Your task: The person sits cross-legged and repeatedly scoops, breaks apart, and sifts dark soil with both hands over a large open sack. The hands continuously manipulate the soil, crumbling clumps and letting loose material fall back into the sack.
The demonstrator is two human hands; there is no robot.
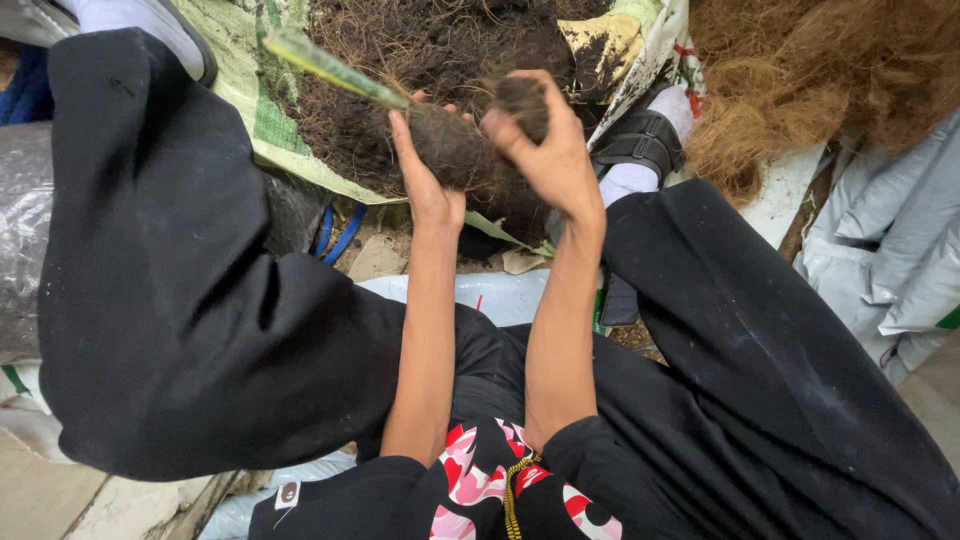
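Item, far left: a crinkled grey plastic sack (20,240), partly hidden behind the person's raised knee in loose black trousers (170,290). Next, a green-and-white woven sack (240,90) laid open beneath a heap of dark fibrous soil (420,40), with a thin pale-green stem (325,68) slanting across it. Centre: the left hand (425,175), fingers pressed together and cupped along the left flank of a dark, rounded, fibre-matted root ball (455,148), which sat above the soil heap, between both hands. Just right of it, the right hand (550,150), thumb and fingers curled shut around a smaller dark clump of the same fibre (522,100), held at the ball's upper right (whether clump and ball were joined could not be told). The ball lay against the left fingers' inner side and touched the right hand's knuckles. Judged risk: the crumbly ball could break apart or shed onto the lap if the left fingers loosened or the right hand twisted hard; the stem could snap under the same strain. Further right: a foot in a white sock and black strapped sandal (650,140), a mound of tan coconut fibre (800,80), and pale grey bags (890,250).
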